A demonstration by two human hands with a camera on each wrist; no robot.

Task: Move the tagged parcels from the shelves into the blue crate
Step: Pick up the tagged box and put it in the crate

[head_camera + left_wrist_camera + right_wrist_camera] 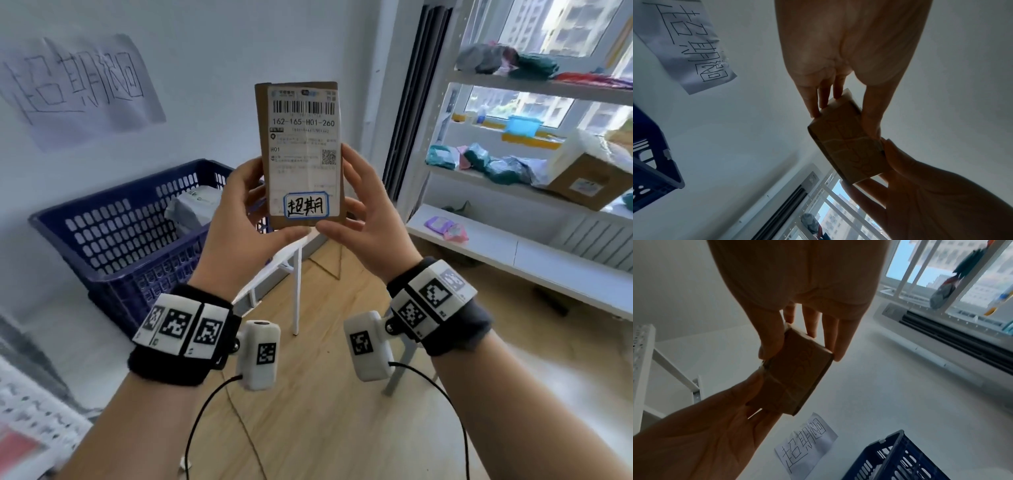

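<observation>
A small brown cardboard parcel [301, 154] stands upright in the air before me, its white shipping label and a blue-edged handwritten tag [306, 205] facing me. My left hand [253, 209] pinches its lower left edge, thumb under the bottom. My right hand [356, 205] pinches its lower right edge the same way. From below, the parcel [849, 146] shows its taped underside between both hands, as does the parcel [795, 378] in the right wrist view. The blue crate [113, 233] sits at the left, lower than the parcel, with a grey bagged parcel [191, 209] inside.
White metal shelves [534, 85] at the right hold several bagged parcels [496, 164] and a cardboard box [592, 181]. A handwritten paper sign [75, 89] hangs on the wall above the crate. A white table leg [297, 291] stands below my hands on the wooden floor.
</observation>
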